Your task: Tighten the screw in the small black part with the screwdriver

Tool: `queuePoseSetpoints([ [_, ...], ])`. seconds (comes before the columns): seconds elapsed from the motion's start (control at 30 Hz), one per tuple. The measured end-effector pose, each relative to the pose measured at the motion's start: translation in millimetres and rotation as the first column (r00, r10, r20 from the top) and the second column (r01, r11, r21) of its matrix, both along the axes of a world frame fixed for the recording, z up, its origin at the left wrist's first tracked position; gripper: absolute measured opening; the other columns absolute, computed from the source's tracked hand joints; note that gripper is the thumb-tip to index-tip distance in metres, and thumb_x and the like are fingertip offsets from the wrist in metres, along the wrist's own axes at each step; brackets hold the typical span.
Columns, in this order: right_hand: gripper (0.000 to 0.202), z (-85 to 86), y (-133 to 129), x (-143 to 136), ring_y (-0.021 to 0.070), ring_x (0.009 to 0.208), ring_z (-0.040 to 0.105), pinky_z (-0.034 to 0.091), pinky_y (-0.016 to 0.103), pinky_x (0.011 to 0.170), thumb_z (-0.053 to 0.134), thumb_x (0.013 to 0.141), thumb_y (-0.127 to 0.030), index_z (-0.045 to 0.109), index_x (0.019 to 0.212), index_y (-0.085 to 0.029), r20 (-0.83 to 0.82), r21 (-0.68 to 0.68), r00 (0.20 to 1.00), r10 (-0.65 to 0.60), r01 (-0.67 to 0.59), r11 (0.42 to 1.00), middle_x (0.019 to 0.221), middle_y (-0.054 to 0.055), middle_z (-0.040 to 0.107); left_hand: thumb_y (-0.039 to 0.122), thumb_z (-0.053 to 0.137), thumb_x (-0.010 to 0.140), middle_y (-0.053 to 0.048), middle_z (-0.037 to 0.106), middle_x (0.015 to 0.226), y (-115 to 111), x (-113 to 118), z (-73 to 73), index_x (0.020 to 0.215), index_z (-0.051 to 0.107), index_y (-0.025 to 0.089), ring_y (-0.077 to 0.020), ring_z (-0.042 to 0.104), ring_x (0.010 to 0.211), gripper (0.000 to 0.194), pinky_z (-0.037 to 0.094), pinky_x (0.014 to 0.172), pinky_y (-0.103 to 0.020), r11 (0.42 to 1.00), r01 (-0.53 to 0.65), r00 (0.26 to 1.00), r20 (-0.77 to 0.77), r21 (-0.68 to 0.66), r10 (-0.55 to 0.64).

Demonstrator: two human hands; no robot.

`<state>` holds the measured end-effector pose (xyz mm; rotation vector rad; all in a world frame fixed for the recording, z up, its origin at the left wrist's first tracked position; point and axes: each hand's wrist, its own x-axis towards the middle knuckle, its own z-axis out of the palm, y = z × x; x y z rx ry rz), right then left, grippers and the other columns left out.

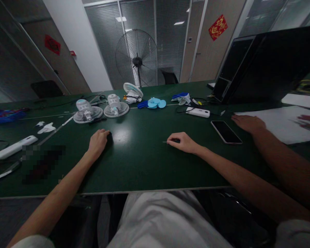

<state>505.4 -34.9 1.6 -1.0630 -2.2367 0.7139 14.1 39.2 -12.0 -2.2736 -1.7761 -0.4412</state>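
My left hand (98, 143) rests on the green table (134, 165), its fingers curled together around a small dark thing at the fingertips that I cannot make out. To the right, my right hand (182, 142) is closed in a pinch on a small screwdriver (176, 140) with a dark handle, its thin metal shaft pointing left. A phone (226, 132) lies flat to the right of my right hand. Beyond my hands sit white fans (116, 105) and light-blue fan blades (156, 103) beside blue gloves.
Another person's hand (249, 123) lies at the right by white paper (279, 120). A black computer case (263, 65) stands at the back right. White oblong devices (198, 112) lie at both sides. A blue basket (7, 117) is far left; a large standing fan (136, 62) is behind.
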Motion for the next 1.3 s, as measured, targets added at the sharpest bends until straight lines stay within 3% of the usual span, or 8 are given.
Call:
queuePoseSetpoints([
  [0.2, 0.024, -2.4, 1.4, 1.2, 0.0205, 0.093, 0.071, 0.055, 0.033, 0.081, 0.064, 0.101, -0.041, 0.076, 0.107, -0.022, -0.001, -0.007, 1.000, 0.009, -0.009, 1.000, 0.104, 0.004, 0.077, 0.040, 0.053, 0.095, -0.014, 0.073, 0.116, 6.8, -3.6, -2.6, 0.118, 0.076, 0.015, -0.0279, 0.071, 0.095, 0.040, 0.054, 0.092, -0.038, 0.999, -0.027, 0.972, 0.236, 0.039, 0.017],
  [0.47, 0.022, -1.0, 0.6, 1.1, 0.0200, 0.093, 0.071, 0.054, 0.033, 0.082, 0.064, 0.101, -0.039, 0.076, 0.106, -0.022, 0.005, 0.000, 1.000, 0.002, -0.002, 1.000, 0.103, 0.004, 0.077, 0.052, 0.067, 0.082, -0.010, 0.078, 0.108, 11.5, -6.6, 1.0, 0.114, 0.078, 0.017, -0.0275, 0.072, 0.094, 0.049, 0.056, 0.086, -0.036, 0.984, 0.002, 0.872, 0.482, -0.180, 0.086],
  [0.57, 0.023, 0.7, -0.1, -0.2, 0.0197, 0.091, 0.071, 0.054, 0.032, 0.079, 0.063, 0.101, -0.039, 0.076, 0.105, -0.021, 0.020, 0.005, 1.000, -0.010, 0.010, 1.000, 0.103, 0.004, 0.077, 0.056, 0.070, 0.082, -0.009, 0.078, 0.102, -0.8, 26.3, 3.4, 0.115, 0.079, 0.019, -0.0256, 0.071, 0.087, 0.050, 0.055, 0.079, -0.035, 0.966, 0.132, 0.852, 0.524, -0.224, 0.005],
  [0.63, 0.023, 0.5, -0.3, -1.1, 0.0196, 0.090, 0.070, 0.053, 0.032, 0.078, 0.063, 0.101, -0.039, 0.076, 0.105, -0.021, 0.028, 0.013, 1.000, -0.010, 0.010, 1.000, 0.103, 0.004, 0.077, 0.054, 0.070, 0.086, -0.008, 0.077, 0.102, -12.6, 62.8, 3.2, 0.116, 0.079, 0.021, -0.0227, 0.068, 0.083, 0.045, 0.053, 0.077, -0.034, 0.939, 0.276, 0.834, 0.537, -0.206, -0.127],
  [0.77, 0.021, -1.8, -0.5, -2.0, 0.0195, 0.088, 0.070, 0.052, 0.032, 0.078, 0.064, 0.100, -0.038, 0.077, 0.104, -0.021, 0.037, 0.046, 0.999, -0.009, 0.007, 0.999, 0.101, 0.004, 0.077, 0.041, 0.070, 0.091, -0.006, 0.075, 0.107, -37.9, 146.3, 1.0, 0.116, 0.079, 0.023, -0.0188, 0.066, 0.087, 0.032, 0.051, 0.077, -0.031, 0.777, 0.591, 0.701, 0.615, -0.216, -0.361],
  [0.9, 0.019, -3.1, -1.2, -3.0, 0.0187, 0.083, 0.070, 0.051, 0.031, 0.075, 0.065, 0.099, -0.036, 0.077, 0.100, -0.021, 0.037, 0.087, 0.999, -0.011, 0.007, 0.996, 0.095, 0.004, 0.076, 0.033, 0.071, 0.092, -0.006, 0.073, 0.106, -55.3, 201.2, 0.5, 0.114, 0.078, 0.023, -0.0181, 0.067, 0.092, 0.026, 0.052, 0.080, -0.030, 0.659, 0.720, 0.602, 0.668, -0.219, -0.436],
  [1.0, 0.018, -2.6, -2.2, -4.3, 0.0187, 0.084, 0.070, 0.051, 0.030, 0.076, 0.065, 0.099, -0.034, 0.077, 0.100, -0.021, 0.053, 0.113, 0.998, 0.018, -0.024, 0.993, 0.096, 0.004, 0.076, 0.030, 0.072, 0.091, -0.006, 0.072, 0.103, -60.0, 213.9, 1.6, 0.112, 0.079, 0.021, -0.0186, 0.066, 0.092, 0.024, 0.052, 0.080, -0.030, 0.638, 0.736, 0.590, 0.676, -0.226, -0.441],
  [1.3, 0.017, -1.6, -4.2, -3.8, 0.0188, 0.083, 0.069, 0.050, 0.032, 0.078, 0.064, 0.099, -0.032, 0.076, 0.100, -0.020, 0.103, 0.175, 0.992, 0.067, -0.085, 0.981, 0.095, 0.005, 0.076, 0.032, 0.072, 0.091, -0.007, 0.070, 0.100, -59.5, 211.0, 6.5, 0.105, 0.080, 0.022, -0.0207, 0.063, 0.094, 0.020, 0.051, 0.080, -0.032, 0.658, 0.718, 0.623, 0.628, -0.225, -0.466],
])
